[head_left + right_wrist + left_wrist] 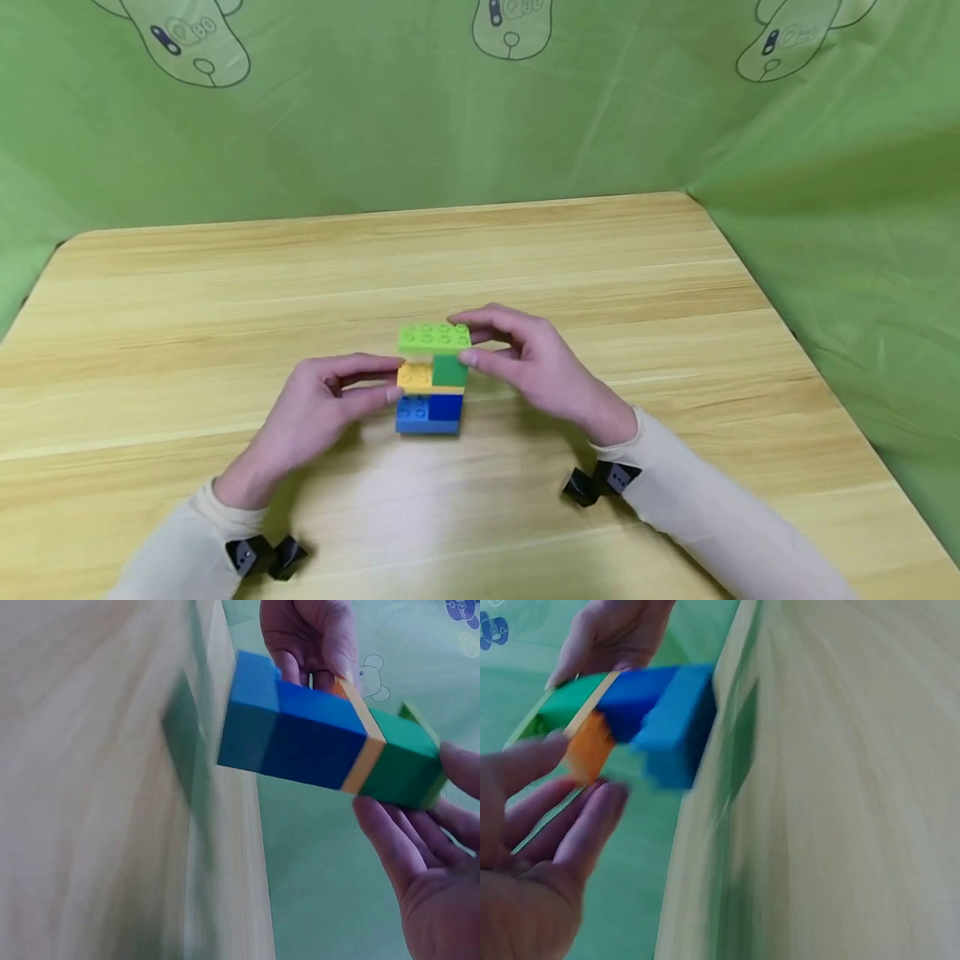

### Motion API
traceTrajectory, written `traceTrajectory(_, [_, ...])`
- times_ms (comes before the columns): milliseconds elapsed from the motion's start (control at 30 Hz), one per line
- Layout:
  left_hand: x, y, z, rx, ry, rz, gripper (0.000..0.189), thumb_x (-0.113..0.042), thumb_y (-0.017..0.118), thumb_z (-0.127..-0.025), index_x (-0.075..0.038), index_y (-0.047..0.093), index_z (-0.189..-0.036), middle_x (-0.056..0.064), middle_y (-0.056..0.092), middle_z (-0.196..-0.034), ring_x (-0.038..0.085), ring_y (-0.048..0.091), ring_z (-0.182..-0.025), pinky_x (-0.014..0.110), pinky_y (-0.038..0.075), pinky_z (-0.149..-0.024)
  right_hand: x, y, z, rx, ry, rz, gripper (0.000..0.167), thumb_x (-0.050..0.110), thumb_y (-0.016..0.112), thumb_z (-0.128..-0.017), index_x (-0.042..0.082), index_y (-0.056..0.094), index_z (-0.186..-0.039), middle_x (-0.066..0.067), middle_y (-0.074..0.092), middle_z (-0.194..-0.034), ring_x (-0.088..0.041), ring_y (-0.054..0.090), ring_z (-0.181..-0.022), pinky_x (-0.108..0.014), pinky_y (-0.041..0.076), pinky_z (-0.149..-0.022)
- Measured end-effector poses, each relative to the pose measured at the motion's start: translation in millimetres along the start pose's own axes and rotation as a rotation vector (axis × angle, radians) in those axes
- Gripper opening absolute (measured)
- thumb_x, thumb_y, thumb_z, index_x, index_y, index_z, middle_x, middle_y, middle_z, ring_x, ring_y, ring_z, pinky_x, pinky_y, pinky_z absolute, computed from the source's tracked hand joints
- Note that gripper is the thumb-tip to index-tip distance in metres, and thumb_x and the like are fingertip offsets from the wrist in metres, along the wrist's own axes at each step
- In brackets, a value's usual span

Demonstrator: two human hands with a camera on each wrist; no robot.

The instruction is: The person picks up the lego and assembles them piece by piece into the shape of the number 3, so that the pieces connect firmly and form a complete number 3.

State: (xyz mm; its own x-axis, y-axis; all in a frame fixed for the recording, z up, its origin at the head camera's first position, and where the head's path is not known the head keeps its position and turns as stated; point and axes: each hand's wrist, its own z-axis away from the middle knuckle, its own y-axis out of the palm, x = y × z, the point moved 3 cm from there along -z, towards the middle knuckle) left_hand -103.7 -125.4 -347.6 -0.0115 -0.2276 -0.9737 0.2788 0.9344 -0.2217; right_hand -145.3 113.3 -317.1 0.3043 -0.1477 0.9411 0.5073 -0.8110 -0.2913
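Observation:
A stack of toy building bricks is held between both hands, its base apparently a little above the table. From the bottom it has a light blue brick (427, 427), a dark blue brick (446, 407), a thin yellow-orange brick (415, 377), a green brick (450, 372) and a lime green brick (433, 338) on top. My left hand (318, 408) pinches the studded left end of the yellow-orange brick between thumb and fingers. On the other side, my right hand (536, 358) grips the lime green and green bricks at the top right.
The wooden table (225, 308) lies under both hands, with a green cloth (360, 142) behind it and at its sides. Black wrist devices are strapped to the left sleeve (187, 550) and the right sleeve (697, 492).

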Motion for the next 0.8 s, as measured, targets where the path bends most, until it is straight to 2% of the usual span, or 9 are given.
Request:
traceTrajectory(100, [-2.6, 1.0, -2.7, -0.072, 0.022, 0.008, 0.029, -0.021, 0.078, -0.086, -0.009, 0.074, -0.113, 0.002, 0.071, -0.111, 0.018, 0.067, -0.102, 0.031, 0.055, -0.084, -1, -4, -5.4, -0.067, 0.013, -0.006, 0.035, 0.003, 0.065, -0.094, -0.001, 0.060, -0.129, -0.009, 0.064, -0.119, -0.023, 0.065, -0.100, -0.036, 0.057, -0.082])
traceTrajectory(200, [-5.1, 2.3, -5.6, -0.117, 0.029, -0.001, 0.027, -0.022, 0.077, -0.087, -0.011, 0.075, -0.112, -0.001, 0.071, -0.110, 0.015, 0.066, -0.103, 0.030, 0.055, -0.084, -3, -7, -12.2, -0.100, 0.034, -0.038, 0.035, 0.003, 0.064, -0.095, -0.003, 0.060, -0.129, -0.012, 0.064, -0.118, -0.025, 0.067, -0.094, -0.039, 0.057, -0.081])
traceTrajectory(400, [-8.2, 3.5, -14.9, -0.169, 0.055, 0.008, 0.023, -0.022, 0.076, -0.089, -0.011, 0.076, -0.110, -0.003, 0.071, -0.109, 0.013, 0.064, -0.104, 0.030, 0.054, -0.085, -9, -13, -27.6, -0.129, 0.074, -0.138, 0.032, 0.005, 0.063, -0.096, -0.004, 0.061, -0.127, -0.015, 0.065, -0.114, -0.029, 0.067, -0.093, -0.047, 0.057, -0.077])
traceTrajectory(600, [-8.3, 1.3, -24.2, -0.210, 0.080, 0.001, 0.022, -0.024, 0.075, -0.089, -0.013, 0.077, -0.109, -0.005, 0.071, -0.110, 0.010, 0.062, -0.108, 0.028, 0.052, -0.089, -15, -16, -42.2, -0.144, 0.109, -0.137, 0.033, 0.010, 0.064, -0.097, -0.003, 0.063, -0.127, -0.011, 0.065, -0.122, -0.027, 0.067, -0.097, -0.043, 0.058, -0.077])
traceTrajectory(800, [-5.0, -0.1, -32.2, -0.252, 0.108, -0.047, 0.023, -0.026, 0.074, -0.090, -0.013, 0.077, -0.109, -0.005, 0.072, -0.106, 0.009, 0.064, -0.105, 0.029, 0.053, -0.087, -25, -16, -53.8, -0.194, 0.187, -0.163, 0.033, 0.013, 0.064, -0.097, -0.001, 0.064, -0.127, -0.011, 0.063, -0.119, -0.025, 0.066, -0.098, -0.042, 0.058, -0.076])
